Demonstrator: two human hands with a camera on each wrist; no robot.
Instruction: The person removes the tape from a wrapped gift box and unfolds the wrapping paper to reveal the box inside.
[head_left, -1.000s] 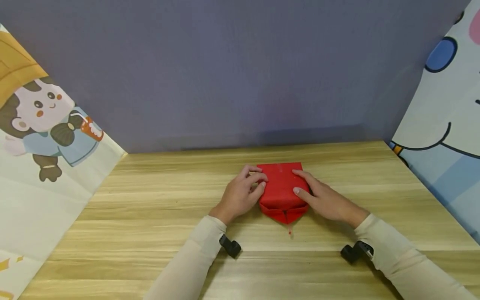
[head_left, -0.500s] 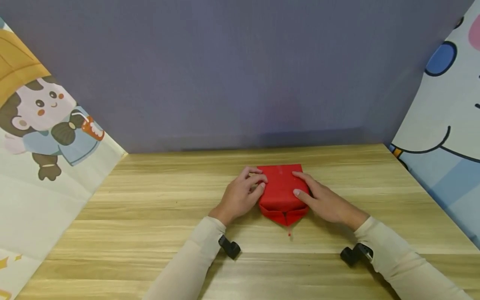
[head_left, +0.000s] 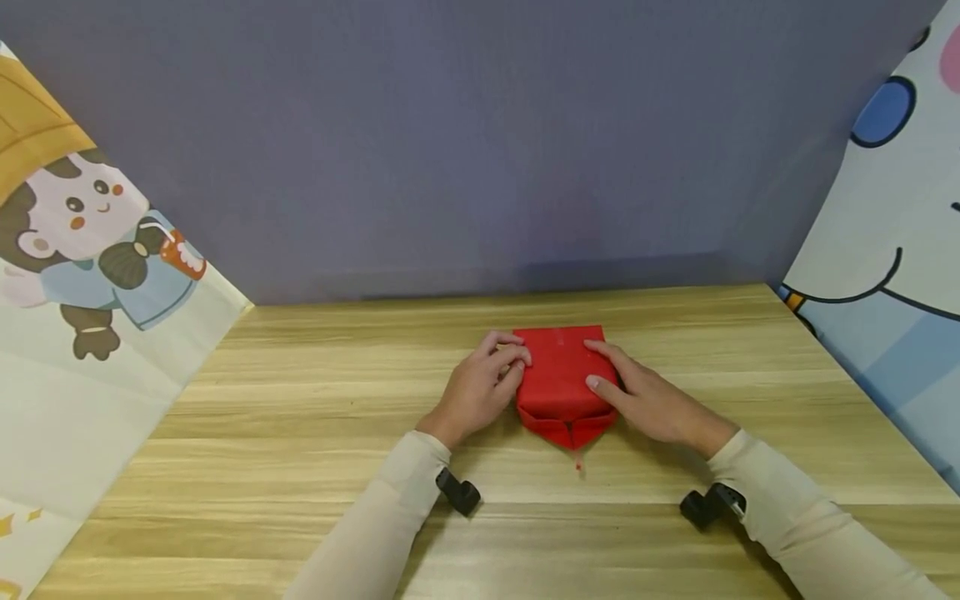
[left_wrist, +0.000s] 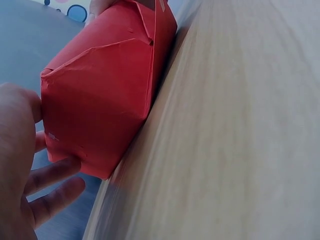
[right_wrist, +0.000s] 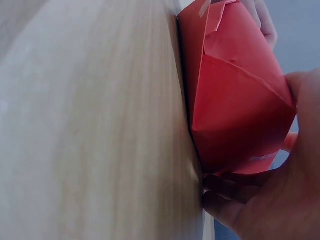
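A box-shaped package (head_left: 564, 375) wrapped in red paper lies on the wooden table. Its near end is folded to a pointed flap (head_left: 570, 429), with a bit of clear tape (head_left: 578, 458) sticking out. On the package's left side, my left hand (head_left: 476, 392) touches the edge with loosely bent fingers; in the left wrist view two of its fingers (left_wrist: 52, 175) are at the red side face (left_wrist: 95, 95). My right hand (head_left: 651, 402) holds the right side, thumb and index finger on top. Its other fingers (right_wrist: 232, 192) curl around the lower end in the right wrist view. The underside is hidden.
The wood-grain table (head_left: 300, 417) runs back to a grey-blue panel (head_left: 480, 150). Cartoon-printed sheets stand at left (head_left: 112, 250) and right (head_left: 885, 250). A small black wrist camera sits on each sleeve, at left (head_left: 458, 493) and right (head_left: 712, 505).
My left thumb and index finger have shifted slightly left, toward the package's edge. The right hand and the package stay where they were.
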